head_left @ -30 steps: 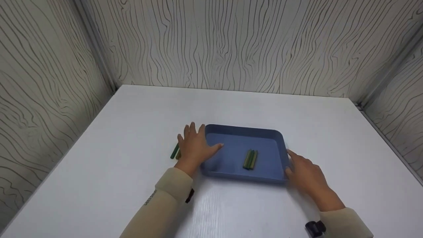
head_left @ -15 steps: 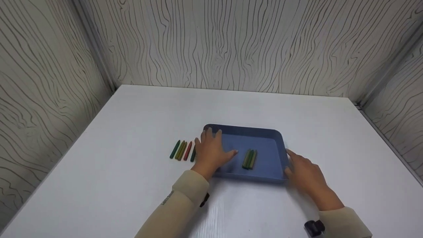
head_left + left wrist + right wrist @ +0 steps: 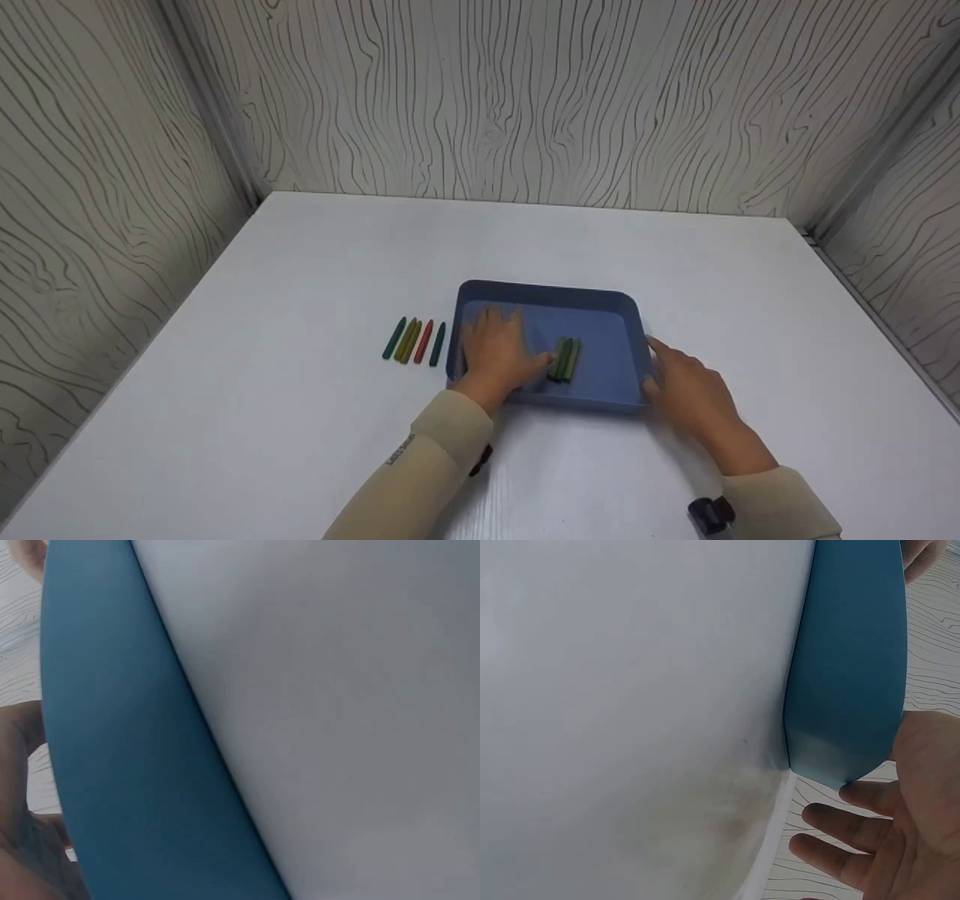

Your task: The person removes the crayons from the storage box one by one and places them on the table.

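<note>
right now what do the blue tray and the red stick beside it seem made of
The blue tray, satin-smooth, is probably plastic: even colour, rounded corners. The red stick could be wax or painted wood: solid colour, tapered tip; finish too small to judge.

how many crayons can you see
8. On the table: green crayon, two olive crayons, red crayon, another green crayon. Inside the blue tray: three crayons. The left hand may hide more.

Shallow blue tray, flat, three green and olive crayons side by side inside
</note>
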Demonstrator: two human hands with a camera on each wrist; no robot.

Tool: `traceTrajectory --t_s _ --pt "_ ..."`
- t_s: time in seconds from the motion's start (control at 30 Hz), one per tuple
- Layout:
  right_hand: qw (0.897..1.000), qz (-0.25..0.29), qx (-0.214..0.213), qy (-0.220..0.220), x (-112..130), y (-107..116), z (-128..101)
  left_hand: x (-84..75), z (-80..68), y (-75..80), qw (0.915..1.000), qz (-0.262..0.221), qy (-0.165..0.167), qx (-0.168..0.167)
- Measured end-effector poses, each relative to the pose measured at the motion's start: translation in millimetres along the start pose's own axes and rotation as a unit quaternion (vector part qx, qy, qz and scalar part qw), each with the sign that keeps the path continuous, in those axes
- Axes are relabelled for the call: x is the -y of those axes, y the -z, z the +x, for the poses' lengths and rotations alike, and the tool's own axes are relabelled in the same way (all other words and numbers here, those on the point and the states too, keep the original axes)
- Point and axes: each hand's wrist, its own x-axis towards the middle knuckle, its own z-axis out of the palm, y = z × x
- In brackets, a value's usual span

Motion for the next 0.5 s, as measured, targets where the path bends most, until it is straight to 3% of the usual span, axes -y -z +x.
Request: traceTrajectory --t_s 0.5 --pt "1.0 -0.004 -0.003 0.003 -0.6 0.0 0.0 -12.4 -0.6 -13.3 0.9997 -0.006 -0.013 0.019"
